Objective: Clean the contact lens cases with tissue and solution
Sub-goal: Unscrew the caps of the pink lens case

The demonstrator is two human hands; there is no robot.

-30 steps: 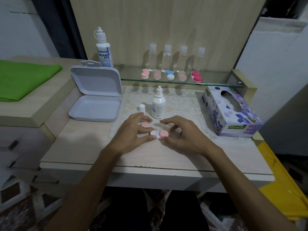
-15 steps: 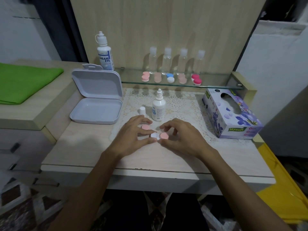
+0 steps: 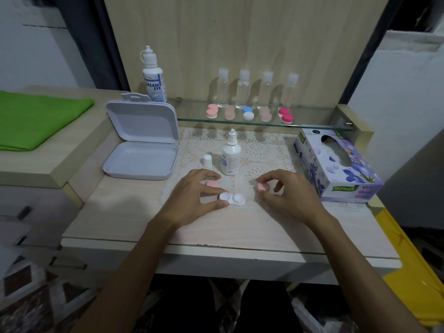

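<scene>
A white contact lens case with both wells uncovered lies on the lace mat. My left hand pinches its left well between thumb and fingers. One pink cap lies on the mat under my left fingers. My right hand pinches the other pink cap, lifted off to the right of the case. A small solution bottle stands uncapped just behind, its white cap beside it. A tissue box sits at the right.
An open white plastic box lies at the left. A glass shelf at the back carries several coloured lens cases, clear bottles and a large solution bottle. A green cloth lies far left.
My right hand has taken the pink cap off the case's right well and moved it to the right. My left hand keeps holding the case in place.
</scene>
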